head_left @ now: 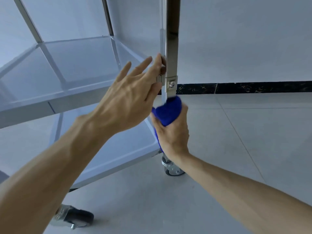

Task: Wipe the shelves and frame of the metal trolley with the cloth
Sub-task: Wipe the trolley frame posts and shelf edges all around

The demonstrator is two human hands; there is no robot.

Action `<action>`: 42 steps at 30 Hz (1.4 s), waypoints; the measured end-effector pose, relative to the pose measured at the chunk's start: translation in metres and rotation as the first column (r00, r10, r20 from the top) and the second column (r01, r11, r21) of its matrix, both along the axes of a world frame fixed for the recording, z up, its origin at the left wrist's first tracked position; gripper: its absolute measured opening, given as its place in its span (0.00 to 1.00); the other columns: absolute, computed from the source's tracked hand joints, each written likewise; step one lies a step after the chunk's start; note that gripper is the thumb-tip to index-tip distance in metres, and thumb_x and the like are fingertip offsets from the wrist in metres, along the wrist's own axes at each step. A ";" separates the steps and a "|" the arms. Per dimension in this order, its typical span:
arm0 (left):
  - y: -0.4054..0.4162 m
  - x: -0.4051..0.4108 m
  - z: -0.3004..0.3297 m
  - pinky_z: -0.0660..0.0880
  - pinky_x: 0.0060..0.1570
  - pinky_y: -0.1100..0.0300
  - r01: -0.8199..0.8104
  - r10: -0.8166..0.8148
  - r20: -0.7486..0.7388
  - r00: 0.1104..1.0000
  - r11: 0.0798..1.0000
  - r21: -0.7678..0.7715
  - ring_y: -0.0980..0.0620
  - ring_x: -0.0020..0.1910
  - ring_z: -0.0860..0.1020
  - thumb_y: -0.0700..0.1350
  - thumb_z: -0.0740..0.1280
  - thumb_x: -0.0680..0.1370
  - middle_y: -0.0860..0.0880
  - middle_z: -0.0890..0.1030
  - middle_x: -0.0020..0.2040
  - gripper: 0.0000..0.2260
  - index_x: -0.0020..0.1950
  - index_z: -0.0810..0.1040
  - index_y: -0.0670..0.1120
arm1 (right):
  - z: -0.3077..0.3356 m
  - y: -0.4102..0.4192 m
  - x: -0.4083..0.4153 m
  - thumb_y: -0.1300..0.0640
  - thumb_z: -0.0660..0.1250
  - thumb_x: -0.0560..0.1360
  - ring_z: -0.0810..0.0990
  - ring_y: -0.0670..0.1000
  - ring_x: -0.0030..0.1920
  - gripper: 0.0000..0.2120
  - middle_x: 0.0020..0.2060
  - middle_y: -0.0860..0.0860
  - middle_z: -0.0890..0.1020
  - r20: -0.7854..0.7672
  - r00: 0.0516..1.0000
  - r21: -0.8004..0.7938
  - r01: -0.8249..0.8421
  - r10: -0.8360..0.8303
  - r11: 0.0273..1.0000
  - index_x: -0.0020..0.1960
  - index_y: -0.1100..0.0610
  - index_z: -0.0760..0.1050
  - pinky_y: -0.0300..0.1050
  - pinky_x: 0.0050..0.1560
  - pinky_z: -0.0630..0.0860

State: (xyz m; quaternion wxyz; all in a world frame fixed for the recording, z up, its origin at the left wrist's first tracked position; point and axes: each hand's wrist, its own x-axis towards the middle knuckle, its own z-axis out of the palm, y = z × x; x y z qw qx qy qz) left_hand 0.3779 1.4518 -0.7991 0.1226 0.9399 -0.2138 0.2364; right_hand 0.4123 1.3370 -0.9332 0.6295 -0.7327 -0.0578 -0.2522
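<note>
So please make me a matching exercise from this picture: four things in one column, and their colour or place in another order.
Things:
1. cloth
2. upright post
3. castor wheel
4. skirting strip

Descriptions:
a. black, along the foot of the wall
b. blue, gripped in the right hand
c. on the floor under the trolley corner
d. shiny metal, touched by the left hand

Pairs: 1-b, 2-d, 3-c, 4-a

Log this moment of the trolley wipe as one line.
step: wiping frame | right hand: grips blue cloth round trolley post, below middle shelf | left hand: fingers straight, at post
</note>
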 end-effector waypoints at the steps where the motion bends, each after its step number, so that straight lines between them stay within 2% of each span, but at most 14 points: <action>1: 0.000 0.000 0.001 0.47 0.78 0.44 -0.004 0.004 -0.003 1.000 1.000 0.006 0.54 0.80 0.51 0.46 0.51 0.86 0.54 0.69 0.76 0.25 0.82 0.49 0.45 | -0.017 -0.004 -0.003 0.36 0.74 0.68 0.81 0.40 0.43 0.25 0.48 0.34 0.79 -0.055 0.998 -0.031 -0.027 0.025 0.999 0.55 0.29 0.60 0.26 0.37 0.71; 4: -0.001 -0.001 0.002 0.46 0.78 0.44 -0.007 0.007 -0.014 1.000 1.000 0.016 0.54 0.80 0.50 0.46 0.51 0.85 0.55 0.68 0.76 0.25 0.82 0.48 0.46 | -0.051 -0.014 -0.011 0.45 0.75 0.70 0.78 0.45 0.28 0.19 0.33 0.40 0.80 -0.248 0.955 -0.005 -0.167 0.160 0.986 0.50 0.33 0.65 0.42 0.30 0.73; 6: -0.002 -0.001 0.002 0.44 0.78 0.45 -0.008 0.008 -0.022 1.000 1.000 0.011 0.55 0.80 0.49 0.46 0.51 0.85 0.56 0.67 0.76 0.25 0.82 0.47 0.46 | -0.046 -0.016 -0.010 0.44 0.75 0.70 0.77 0.46 0.26 0.19 0.33 0.42 0.79 -0.263 0.950 0.019 -0.171 0.170 0.985 0.51 0.38 0.66 0.45 0.31 0.72; 11: -0.001 0.000 0.004 0.44 0.78 0.44 -0.010 0.010 -0.045 0.999 1.000 0.008 0.55 0.80 0.48 0.46 0.50 0.86 0.55 0.66 0.77 0.25 0.82 0.47 0.46 | 0.023 -0.006 0.004 0.40 0.73 0.67 0.79 0.39 0.43 0.20 0.44 0.37 0.79 -0.020 1.000 -0.047 -0.018 0.018 0.999 0.51 0.33 0.63 0.43 0.41 0.75; 15: -0.001 0.000 0.004 0.44 0.78 0.44 -0.014 0.015 -0.050 0.999 1.000 0.007 0.55 0.80 0.48 0.45 0.49 0.86 0.56 0.67 0.76 0.24 0.82 0.47 0.46 | 0.033 0.000 0.007 0.48 0.75 0.69 0.80 0.41 0.45 0.26 0.47 0.38 0.80 0.037 0.999 -0.014 0.006 -0.005 1.000 0.56 0.34 0.61 0.45 0.46 0.78; 19: -0.001 0.001 0.004 0.44 0.78 0.45 -0.008 0.008 -0.039 0.999 1.000 0.008 0.55 0.80 0.48 0.45 0.50 0.86 0.57 0.67 0.76 0.25 0.82 0.47 0.46 | -0.007 -0.010 0.004 0.54 0.74 0.70 0.79 0.43 0.36 0.28 0.43 0.33 0.80 -0.042 0.992 -0.038 -0.119 0.118 0.992 0.47 0.25 0.62 0.34 0.36 0.75; 21: -0.001 0.001 0.003 0.43 0.78 0.45 -0.005 0.006 -0.036 0.999 1.000 0.013 0.55 0.80 0.48 0.44 0.50 0.86 0.57 0.67 0.76 0.25 0.82 0.47 0.46 | -0.032 -0.020 0.001 0.64 0.69 0.72 0.72 0.53 0.29 0.27 0.39 0.40 0.84 -0.153 0.959 -0.099 -0.256 0.239 0.962 0.40 0.30 0.65 0.44 0.30 0.77; 23: -0.002 0.001 0.004 0.43 0.78 0.44 -0.011 0.012 -0.040 0.999 1.000 0.021 0.55 0.80 0.48 0.44 0.50 0.85 0.55 0.68 0.76 0.25 0.82 0.46 0.47 | -0.049 -0.032 -0.004 0.69 0.69 0.73 0.77 0.52 0.32 0.26 0.38 0.42 0.83 -0.232 0.919 -0.137 -0.354 0.318 0.925 0.45 0.36 0.68 0.52 0.33 0.83; 26: -0.001 0.002 0.005 0.47 0.79 0.46 -0.008 0.008 -0.038 0.999 1.000 0.014 0.54 0.80 0.51 0.41 0.51 0.85 0.53 0.68 0.76 0.25 0.82 0.48 0.46 | -0.049 -0.046 -0.008 0.64 0.78 0.71 0.82 0.42 0.46 0.23 0.45 0.44 0.80 -0.276 0.888 -0.125 -0.412 0.367 0.903 0.56 0.49 0.69 0.39 0.48 0.78; 28: -0.001 0.001 0.008 0.55 0.77 0.55 0.017 -0.018 -0.019 1.000 0.998 -0.067 0.54 0.78 0.59 0.37 0.52 0.83 0.50 0.70 0.75 0.25 0.81 0.55 0.47 | -0.030 -0.054 -0.011 0.62 0.77 0.72 0.83 0.41 0.49 0.22 0.51 0.51 0.80 -0.252 0.864 -0.067 -0.466 0.437 0.882 0.59 0.51 0.69 0.36 0.50 0.77; 31: 0.005 -0.001 0.019 0.63 0.60 0.75 0.001 0.011 0.067 0.998 0.983 -0.181 0.56 0.68 0.68 0.34 0.55 0.81 0.50 0.74 0.70 0.23 0.75 0.68 0.47 | 0.016 -0.065 -0.013 0.56 0.76 0.74 0.82 0.40 0.49 0.21 0.49 0.39 0.81 -0.077 0.900 -0.047 -0.433 0.429 0.900 0.57 0.37 0.71 0.31 0.48 0.77; 36: 0.025 0.006 0.032 0.67 0.64 0.53 -0.156 0.163 0.201 0.966 0.987 -0.051 0.49 0.67 0.72 0.38 0.59 0.80 0.53 0.78 0.66 0.16 0.65 0.77 0.49 | 0.119 -0.057 -0.008 0.51 0.76 0.74 0.83 0.41 0.50 0.22 0.49 0.39 0.82 0.260 0.916 -0.070 -0.297 0.305 0.952 0.61 0.49 0.67 0.35 0.51 0.79; 38: 0.030 0.008 0.029 0.68 0.62 0.49 -0.221 0.219 0.200 0.955 0.975 -0.014 0.46 0.64 0.75 0.42 0.61 0.81 0.51 0.79 0.64 0.13 0.63 0.79 0.48 | 0.144 -0.039 -0.002 0.46 0.77 0.71 0.81 0.48 0.55 0.27 0.55 0.46 0.79 0.298 0.933 -0.113 -0.176 0.202 0.978 0.63 0.48 0.67 0.48 0.56 0.80; 42: 0.037 0.008 0.018 0.72 0.54 0.48 -0.284 0.272 0.166 0.948 0.958 0.050 0.45 0.55 0.78 0.49 0.52 0.84 0.53 0.81 0.54 0.16 0.54 0.79 0.50 | 0.148 -0.011 0.009 0.46 0.77 0.71 0.80 0.46 0.53 0.29 0.53 0.43 0.78 0.254 0.966 -0.145 -0.001 0.039 0.989 0.64 0.46 0.64 0.55 0.54 0.79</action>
